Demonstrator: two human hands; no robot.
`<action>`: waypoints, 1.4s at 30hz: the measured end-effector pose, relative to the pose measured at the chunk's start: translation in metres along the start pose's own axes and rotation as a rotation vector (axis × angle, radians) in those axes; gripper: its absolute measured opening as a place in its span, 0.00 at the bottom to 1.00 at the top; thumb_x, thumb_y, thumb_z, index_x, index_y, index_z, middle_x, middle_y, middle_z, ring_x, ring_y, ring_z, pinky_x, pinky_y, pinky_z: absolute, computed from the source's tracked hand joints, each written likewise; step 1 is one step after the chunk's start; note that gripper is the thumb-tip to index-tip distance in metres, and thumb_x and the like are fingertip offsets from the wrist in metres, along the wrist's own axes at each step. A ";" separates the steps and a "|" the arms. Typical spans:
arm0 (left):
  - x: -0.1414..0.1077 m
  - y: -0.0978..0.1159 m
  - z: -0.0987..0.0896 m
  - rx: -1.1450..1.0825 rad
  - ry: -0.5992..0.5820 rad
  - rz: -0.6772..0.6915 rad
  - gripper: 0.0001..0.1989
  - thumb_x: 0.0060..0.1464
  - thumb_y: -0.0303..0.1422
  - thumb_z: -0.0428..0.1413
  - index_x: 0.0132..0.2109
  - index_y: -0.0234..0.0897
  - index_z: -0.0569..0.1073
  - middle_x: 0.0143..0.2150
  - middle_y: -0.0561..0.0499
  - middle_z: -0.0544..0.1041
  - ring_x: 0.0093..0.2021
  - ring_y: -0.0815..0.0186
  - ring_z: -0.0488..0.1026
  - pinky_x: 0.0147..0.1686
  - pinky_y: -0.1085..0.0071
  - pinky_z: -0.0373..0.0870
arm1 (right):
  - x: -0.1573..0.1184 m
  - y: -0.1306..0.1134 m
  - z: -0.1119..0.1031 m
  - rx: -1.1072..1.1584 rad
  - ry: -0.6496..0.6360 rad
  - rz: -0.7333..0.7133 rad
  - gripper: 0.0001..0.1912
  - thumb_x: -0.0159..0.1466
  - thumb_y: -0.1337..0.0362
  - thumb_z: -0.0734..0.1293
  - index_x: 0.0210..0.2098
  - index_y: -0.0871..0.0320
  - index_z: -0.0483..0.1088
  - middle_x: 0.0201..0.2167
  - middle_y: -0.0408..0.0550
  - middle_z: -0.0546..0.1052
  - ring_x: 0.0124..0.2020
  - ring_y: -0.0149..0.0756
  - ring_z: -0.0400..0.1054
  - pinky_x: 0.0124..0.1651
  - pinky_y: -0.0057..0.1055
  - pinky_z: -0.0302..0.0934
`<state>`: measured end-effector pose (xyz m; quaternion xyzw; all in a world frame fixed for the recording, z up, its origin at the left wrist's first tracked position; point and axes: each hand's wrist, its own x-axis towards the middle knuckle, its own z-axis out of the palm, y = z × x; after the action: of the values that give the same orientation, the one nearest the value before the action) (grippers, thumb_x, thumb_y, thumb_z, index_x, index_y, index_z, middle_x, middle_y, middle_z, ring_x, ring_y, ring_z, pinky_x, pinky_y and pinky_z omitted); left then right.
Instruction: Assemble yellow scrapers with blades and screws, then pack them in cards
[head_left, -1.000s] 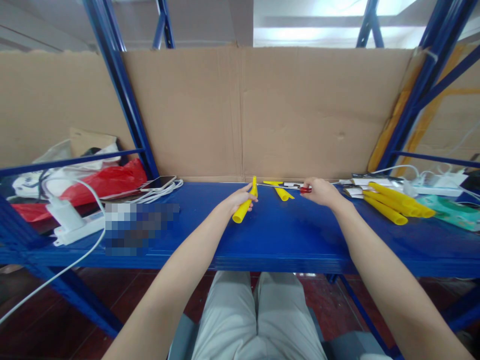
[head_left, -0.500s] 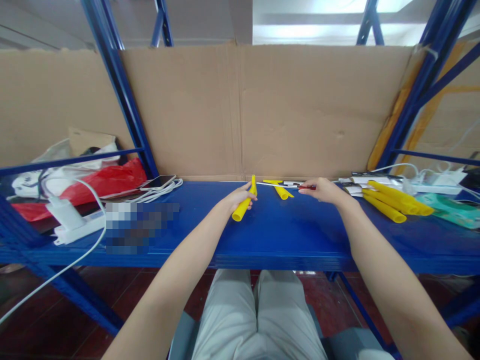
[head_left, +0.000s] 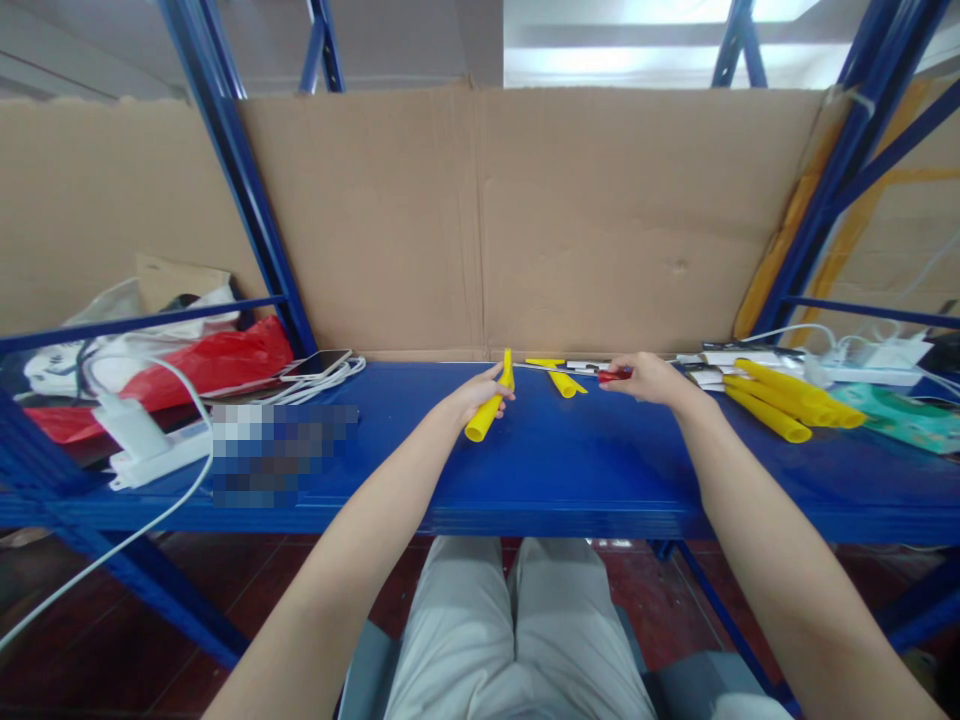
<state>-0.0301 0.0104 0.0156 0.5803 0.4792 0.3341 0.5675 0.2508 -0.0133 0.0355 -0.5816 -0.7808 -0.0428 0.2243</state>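
My left hand (head_left: 480, 394) is closed around a yellow tube (head_left: 486, 418), whose flattened upper end sticks up past the fingers. In my right hand (head_left: 639, 378) is a small red handle (head_left: 613, 376), pinched between thumb and fingers. A thin light rod (head_left: 540, 368) stretches from near the held tube toward the red handle. Behind and between the hands, another yellow tube (head_left: 564, 384) lies on the blue table (head_left: 555, 470), with a yellow piece (head_left: 545, 361) at its far end. Whether the rod's left tip touches the held tube is too small to tell.
Several yellow tubes (head_left: 787, 400) lie at the right by silvery packets (head_left: 739, 360), a green packet (head_left: 904, 415) and a white power strip (head_left: 874, 375). At the left are a red bag (head_left: 217, 365), coiled white cable (head_left: 330, 380) and a charger (head_left: 131, 425). Cardboard (head_left: 600, 220) stands behind.
My right hand has shifted very slightly up, and the red handle and rod have tilted a little. My left hand keeps its hold on the tube.
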 end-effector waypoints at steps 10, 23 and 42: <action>-0.002 0.000 0.000 0.030 0.000 0.011 0.42 0.52 0.17 0.48 0.68 0.48 0.40 0.37 0.49 0.73 0.18 0.77 0.61 0.18 0.79 0.60 | -0.001 0.002 -0.001 0.170 -0.104 -0.056 0.16 0.51 0.51 0.65 0.23 0.59 0.73 0.19 0.42 0.71 0.22 0.31 0.62 0.26 0.28 0.51; 0.000 -0.003 -0.011 0.056 -0.062 0.035 0.43 0.50 0.17 0.50 0.68 0.49 0.43 0.39 0.49 0.72 0.18 0.78 0.61 0.17 0.79 0.59 | -0.011 -0.012 0.001 0.495 -0.289 0.246 0.21 0.47 0.57 0.73 0.31 0.55 0.58 0.13 0.32 0.61 0.11 0.22 0.51 0.13 0.21 0.42; -0.002 -0.001 -0.008 0.000 0.007 -0.004 0.41 0.52 0.17 0.48 0.68 0.46 0.42 0.34 0.50 0.73 0.18 0.76 0.61 0.18 0.79 0.59 | -0.001 0.005 0.008 0.302 -0.027 0.087 0.17 0.42 0.57 0.72 0.26 0.57 0.64 0.20 0.40 0.69 0.22 0.29 0.62 0.24 0.26 0.55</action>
<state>-0.0387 0.0113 0.0161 0.5781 0.4825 0.3347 0.5666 0.2532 -0.0101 0.0269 -0.5752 -0.7552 0.0930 0.3003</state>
